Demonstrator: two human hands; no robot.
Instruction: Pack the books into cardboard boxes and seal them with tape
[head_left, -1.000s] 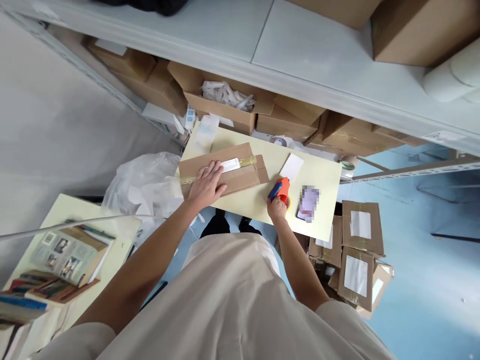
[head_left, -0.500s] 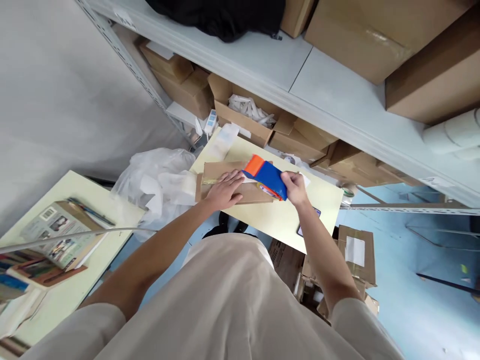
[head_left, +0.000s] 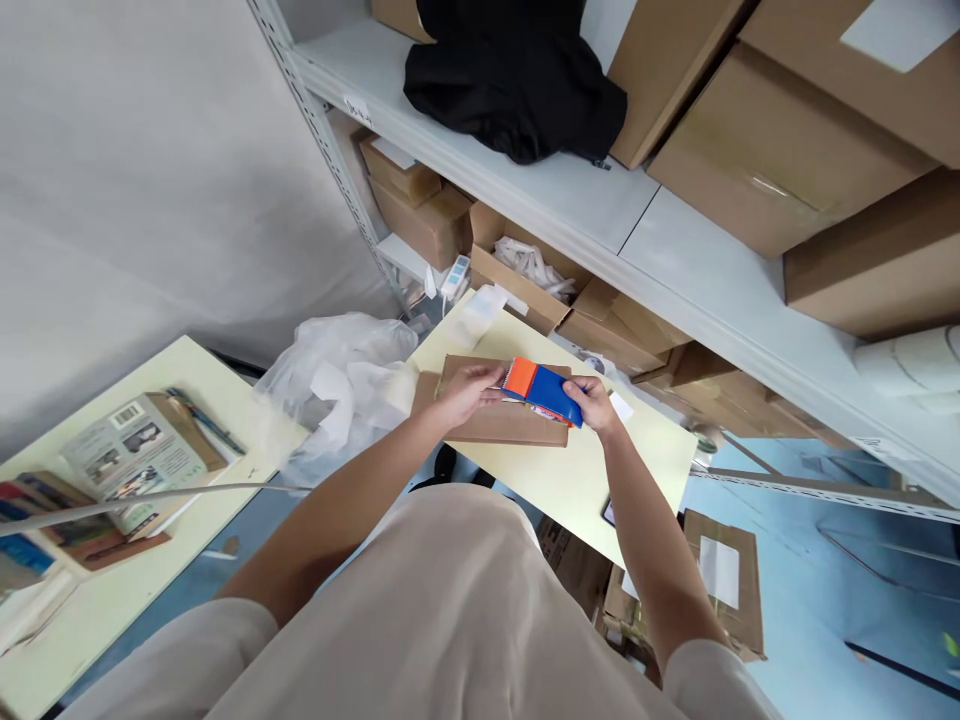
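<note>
A tape dispenser (head_left: 553, 392) with a blue body and an orange front plate is gripped at its rear end by my right hand (head_left: 592, 403). At the toothed front edge, my left hand (head_left: 471, 392) has its fingers pinched together; whether they hold the tape's end or the dispenser itself is too small to make out. Below both hands a flat brown cardboard box (head_left: 510, 428) lies on the pale yellow table (head_left: 585, 480). The dispenser is held above the box, its front toward my left hand.
Open cartons (head_left: 517, 283) line the table's back edge under a grey shelf (head_left: 570, 200). Plastic bags (head_left: 337, 370) bulge at the left, beside a second table with books (head_left: 146, 455). A phone (head_left: 609, 512) lies at the front right. Boxes (head_left: 724, 580) stand on the floor.
My left hand has lifted from lying flat on the box and its fingers have closed at the dispenser's front edge. The dispenser has levelled somewhat in my right hand. The camera view has shifted.
</note>
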